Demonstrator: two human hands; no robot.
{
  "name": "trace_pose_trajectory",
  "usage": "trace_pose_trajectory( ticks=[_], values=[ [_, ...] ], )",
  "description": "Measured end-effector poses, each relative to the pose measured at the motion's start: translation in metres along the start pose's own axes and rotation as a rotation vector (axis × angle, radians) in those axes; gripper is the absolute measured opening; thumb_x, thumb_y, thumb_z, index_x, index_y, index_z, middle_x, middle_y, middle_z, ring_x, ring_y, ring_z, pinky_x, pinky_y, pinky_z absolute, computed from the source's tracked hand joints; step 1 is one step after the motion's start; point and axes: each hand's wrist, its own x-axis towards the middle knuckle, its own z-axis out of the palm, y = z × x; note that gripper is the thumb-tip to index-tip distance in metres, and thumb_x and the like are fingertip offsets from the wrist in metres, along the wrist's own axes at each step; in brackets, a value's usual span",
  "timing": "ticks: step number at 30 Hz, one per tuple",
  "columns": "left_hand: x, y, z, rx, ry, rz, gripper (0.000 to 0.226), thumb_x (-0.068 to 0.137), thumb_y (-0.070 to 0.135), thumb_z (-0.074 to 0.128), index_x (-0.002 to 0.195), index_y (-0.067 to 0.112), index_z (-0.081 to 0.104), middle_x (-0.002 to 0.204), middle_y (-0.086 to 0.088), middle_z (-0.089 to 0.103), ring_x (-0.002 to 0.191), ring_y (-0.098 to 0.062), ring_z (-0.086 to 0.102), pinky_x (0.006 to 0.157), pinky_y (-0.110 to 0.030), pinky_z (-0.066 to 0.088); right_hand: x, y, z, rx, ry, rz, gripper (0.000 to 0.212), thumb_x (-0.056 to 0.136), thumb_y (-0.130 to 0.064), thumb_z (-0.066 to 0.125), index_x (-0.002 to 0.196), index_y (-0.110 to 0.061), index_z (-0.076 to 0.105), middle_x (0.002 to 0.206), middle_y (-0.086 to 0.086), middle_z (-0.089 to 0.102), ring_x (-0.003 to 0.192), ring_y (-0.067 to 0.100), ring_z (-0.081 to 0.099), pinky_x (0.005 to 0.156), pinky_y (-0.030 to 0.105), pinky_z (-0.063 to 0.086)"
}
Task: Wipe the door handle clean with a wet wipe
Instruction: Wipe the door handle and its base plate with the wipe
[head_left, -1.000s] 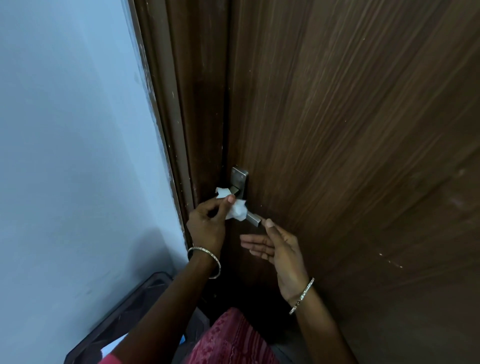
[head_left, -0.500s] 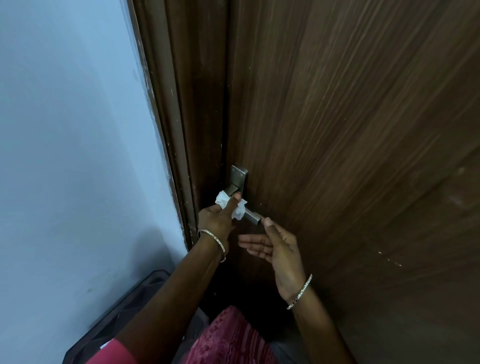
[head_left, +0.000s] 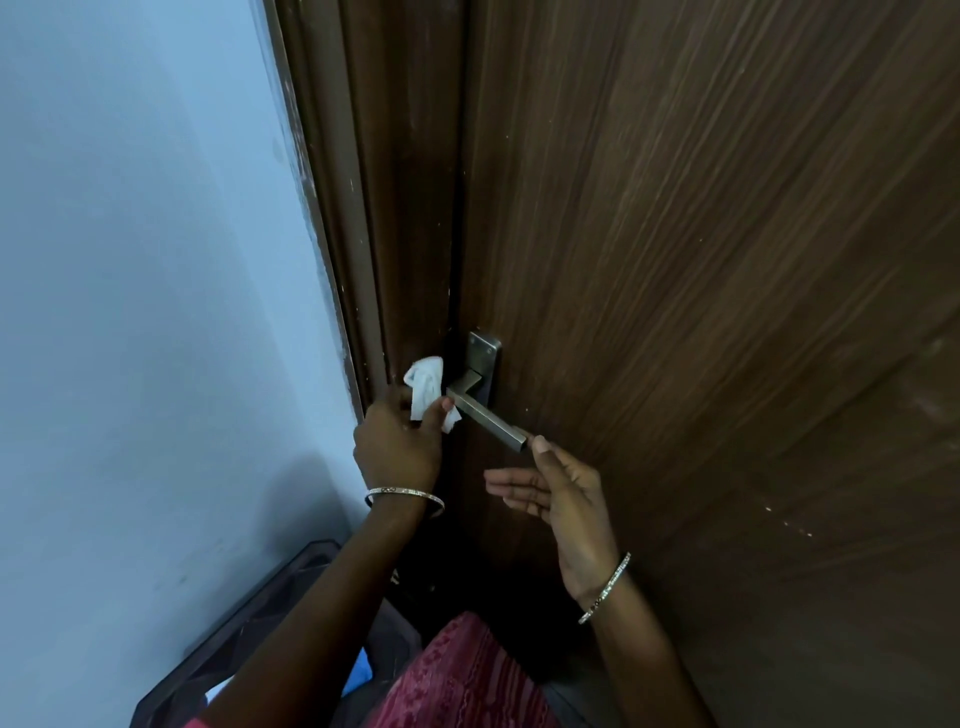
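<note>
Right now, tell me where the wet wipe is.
In the head view, the wet wipe is pinched in the left hand at the bend of the door handle.

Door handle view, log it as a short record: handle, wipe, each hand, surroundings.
door handle: metal lever on a brown door, mostly uncovered
wet wipe: crumpled, at the lever's bend
left hand: pinches the wet wipe
right hand: fingers straight, thumb tip at the lever's free end
wall: pale blue, on the left
</note>
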Motion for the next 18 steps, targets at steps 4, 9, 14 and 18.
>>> trace_pose_trajectory(
  ticks=[4,9,14,18],
  values=[
    [-0.0006,0.0019,-0.0035,0.127,0.077,0.311,0.022,0.086,0.035,0.070,0.098,0.017,0.070,0.093,-0.005,0.069,0.086,-0.026,0.063,0.064,-0.021,0.034,0.0015,-0.0001,0.0000,0.002,-0.002,0.006,0.031,0.106,-0.034,0.039,0.115,-0.020,0.066,0.092,0.016,0.079,0.090,0.029,0.077,0.083,0.035,0.053],
    [0.0025,-0.0010,-0.0026,0.107,-0.025,0.587,0.016,0.080,0.024,0.074,0.079,0.011,0.066,0.118,-0.005,0.065,0.104,-0.018,0.060,0.077,-0.014,0.039,0.0002,-0.0005,-0.0003,-0.004,-0.011,0.007,0.029,0.106,-0.034,0.038,0.112,-0.025,0.065,0.093,0.016,0.079,0.090,0.027,0.077,0.087,0.038,0.054],
    [0.0081,-0.0003,0.0041,0.092,-0.088,0.630,0.016,0.086,0.021,0.071,0.096,0.011,0.062,0.075,-0.001,0.068,0.059,-0.010,0.056,0.050,-0.005,0.027,-0.0013,-0.0016,0.0008,-0.013,-0.004,0.000,0.031,0.106,-0.035,0.038,0.115,-0.022,0.065,0.092,0.017,0.079,0.091,0.030,0.076,0.085,0.038,0.053],
    [0.0074,-0.0014,0.0046,0.132,-0.071,0.577,0.033,0.083,-0.002,0.060,0.115,0.007,0.053,0.074,-0.013,0.067,0.058,-0.032,0.064,0.054,-0.024,0.035,-0.0012,-0.0007,0.0007,-0.011,0.003,0.009,0.029,0.106,-0.035,0.039,0.111,-0.026,0.067,0.092,0.017,0.079,0.092,0.032,0.076,0.088,0.041,0.052]
  ],
)
